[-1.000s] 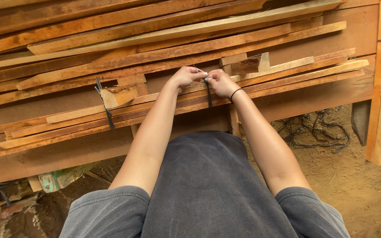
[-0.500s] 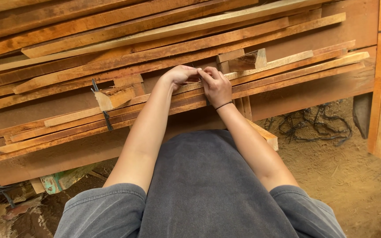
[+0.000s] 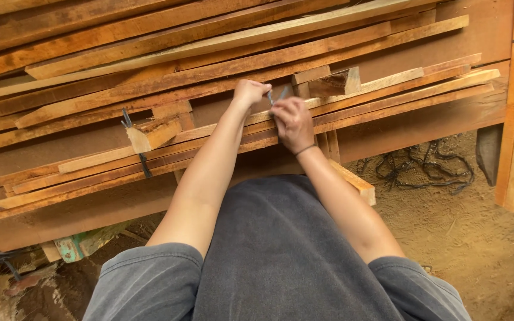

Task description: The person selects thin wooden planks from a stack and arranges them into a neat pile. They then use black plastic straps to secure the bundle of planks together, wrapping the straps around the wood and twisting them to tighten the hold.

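Pinching a thin dark strap (image 3: 281, 94) between them, the left hand (image 3: 250, 93) and right hand (image 3: 291, 122) meet over a bundle of long wooden slats (image 3: 352, 101). Left fingers are curled shut on the strap's end; right fingers are pressed together around its lower part. The strap's short visible length runs from about 7 o'clock up to 1 o'clock, crossing the slats, whose long axis runs from 8 o'clock to 2 o'clock. A second dark strap (image 3: 135, 139) binds the bundle toward 9 o'clock. The slats rest on a brown board (image 3: 417, 128). Below lies sandy dirt ground (image 3: 465, 226) with tangled black cord (image 3: 423, 169) at 4 o'clock.
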